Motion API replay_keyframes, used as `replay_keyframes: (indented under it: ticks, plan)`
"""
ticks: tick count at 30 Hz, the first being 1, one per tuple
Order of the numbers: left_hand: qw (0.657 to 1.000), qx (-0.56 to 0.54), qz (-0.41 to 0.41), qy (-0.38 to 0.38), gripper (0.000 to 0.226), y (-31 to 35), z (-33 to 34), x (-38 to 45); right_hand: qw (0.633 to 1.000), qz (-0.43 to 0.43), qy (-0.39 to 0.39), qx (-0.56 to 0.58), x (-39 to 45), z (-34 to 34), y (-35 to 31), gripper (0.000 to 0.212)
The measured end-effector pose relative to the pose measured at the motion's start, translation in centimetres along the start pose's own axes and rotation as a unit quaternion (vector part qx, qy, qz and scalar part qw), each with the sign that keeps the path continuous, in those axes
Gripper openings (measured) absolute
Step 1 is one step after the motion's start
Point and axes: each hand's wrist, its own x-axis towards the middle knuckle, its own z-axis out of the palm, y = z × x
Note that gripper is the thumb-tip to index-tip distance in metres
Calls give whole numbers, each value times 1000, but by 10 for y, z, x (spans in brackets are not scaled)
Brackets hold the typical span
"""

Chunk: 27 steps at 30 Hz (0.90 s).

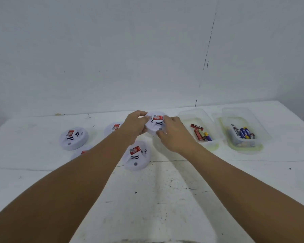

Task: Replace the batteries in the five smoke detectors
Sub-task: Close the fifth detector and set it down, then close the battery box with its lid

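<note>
Two bare forearms reach forward from the bottom corners over a white, scuffed table [156, 199] speckled with dark marks. Nearest lies a white smoke detector [138, 156] face up, with a red sticker on its raised centre and a small grey button near its front rim, just beside the left forearm. Left of that arm, the edge of another detector [82, 153] with a red label peeks out, mostly hidden by the arm, and farther left a third detector [73, 138] sits in full view on the table. A fourth detector [113, 128] is partly covered behind the left wrist. Beyond these, both hands hold the fifth smoke detector [154, 126] near the far middle of the table; whether it is lifted or resting there cannot be told. The left hand [135, 124] curls its fingers around the detector's left rim, and the right hand [171, 132] grips the right rim with its thumb at the near edge. To the right stand two clear plastic containers: the nearer-to-centre container [186, 114] holds several AA-type batteries [201, 134] in red, yellow and purple, and the right container [225, 113] holds batteries [242, 133], mostly dark blue and black. A plain pale wall [130, 50] rises behind the table.
</note>
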Motion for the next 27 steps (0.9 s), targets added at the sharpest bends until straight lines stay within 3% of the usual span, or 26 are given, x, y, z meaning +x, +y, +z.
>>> replay_keyframes:
  ticks: [5, 8, 11, 14, 18, 22, 25, 27]
  plan:
    - [998, 29, -53, -23, 21, -9, 1, 18, 996, 61, -43, -49, 12, 11, 2, 30]
    - [989, 149, -18, -11, 16, -11, 1, 21, 993, 69, -54, -73, 14, 18, 4, 24]
    - [941, 333, 56, 25, 16, -8, 2, 18, 992, 56, -52, -97, 13, 25, 8, 23]
    - [909, 404, 90, 45, 11, -8, 4, 16, 993, 54, -42, -98, 10, 26, 8, 25]
    - [909, 392, 125, 66, 23, -14, 2, 12, 996, 12, 1, -92, -12, 6, 3, 34]
    - [912, 333, 212, 114, 11, -10, 13, -16, 989, -61, 104, -83, -39, -26, 6, 39]
    - [928, 278, 237, 76, 16, -8, 34, -52, 980, -51, 147, -123, -53, -53, 19, 32]
    - [938, 260, 226, 28, 21, -11, 52, -73, 977, -13, 130, -171, -61, -69, 31, 33]
